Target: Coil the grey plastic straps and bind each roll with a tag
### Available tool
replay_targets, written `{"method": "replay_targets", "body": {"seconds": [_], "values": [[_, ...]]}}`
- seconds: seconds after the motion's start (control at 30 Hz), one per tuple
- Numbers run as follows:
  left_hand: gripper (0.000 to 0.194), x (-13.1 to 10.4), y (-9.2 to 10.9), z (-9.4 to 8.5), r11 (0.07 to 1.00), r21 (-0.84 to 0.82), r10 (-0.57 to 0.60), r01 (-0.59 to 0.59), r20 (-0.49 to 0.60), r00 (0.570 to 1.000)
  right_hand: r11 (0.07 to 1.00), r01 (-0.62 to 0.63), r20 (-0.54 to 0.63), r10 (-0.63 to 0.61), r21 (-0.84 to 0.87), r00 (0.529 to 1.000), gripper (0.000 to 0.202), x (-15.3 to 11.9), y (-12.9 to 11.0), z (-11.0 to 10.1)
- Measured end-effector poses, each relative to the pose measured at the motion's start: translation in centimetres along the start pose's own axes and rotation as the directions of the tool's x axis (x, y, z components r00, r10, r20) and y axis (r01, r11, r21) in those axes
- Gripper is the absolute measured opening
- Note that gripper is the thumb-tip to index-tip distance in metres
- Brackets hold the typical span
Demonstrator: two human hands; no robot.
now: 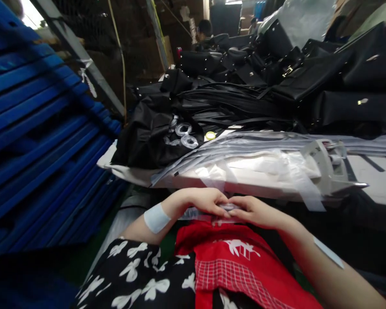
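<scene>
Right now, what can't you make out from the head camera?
Head view, all:
- Clear plastic between left hand and right hand: fingers cover most; full shape and each hand's grip unclear.
- Tape dispenser markings: blurred, too small.
- Black bags: pile cut off by right edge; full count hidden by overlap.
- Blue stack: cut off by left edge.

Clear plastic piece (229,207), thin, shiny, bunched between the fingers (223,212) of both hands (208,200) (257,211), partly hidden by them, in front of the worktop's (260,188) near edge
</scene>
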State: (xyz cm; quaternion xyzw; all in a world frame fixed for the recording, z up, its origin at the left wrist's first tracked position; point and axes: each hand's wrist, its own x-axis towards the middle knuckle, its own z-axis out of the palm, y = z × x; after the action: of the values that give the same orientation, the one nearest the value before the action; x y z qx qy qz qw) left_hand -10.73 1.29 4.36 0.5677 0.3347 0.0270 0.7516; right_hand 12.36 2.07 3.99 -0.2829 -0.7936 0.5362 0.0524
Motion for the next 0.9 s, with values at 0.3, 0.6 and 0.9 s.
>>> {"method": "replay_targets", "body": {"seconds": [0.3,0.6,0.9], "values": [[0.040,0.6,-3.0,-1.5,0.973,-0.206,-0.052,0.105,0.247,0.968,0.904,-0.265,-0.207,0.204,-0.335,0.957,0.045,-4.2,4.9,-5.5],[0.037,-0.4,-3.8,-2.7,0.981,-0.172,-0.034,0.088,0.293,0.955,0.931,-0.146,-0.128,0.109,-0.333,0.986,0.029,-2.2,3.6,-3.8],[0.033,-5.5,-8.8,-3.8,0.934,-0.313,-0.103,0.172,0.224,0.969,0.890,-0.303,-0.296,0.205,-0.341,0.933,0.032,-4.7,7.1,-7.6]]}}
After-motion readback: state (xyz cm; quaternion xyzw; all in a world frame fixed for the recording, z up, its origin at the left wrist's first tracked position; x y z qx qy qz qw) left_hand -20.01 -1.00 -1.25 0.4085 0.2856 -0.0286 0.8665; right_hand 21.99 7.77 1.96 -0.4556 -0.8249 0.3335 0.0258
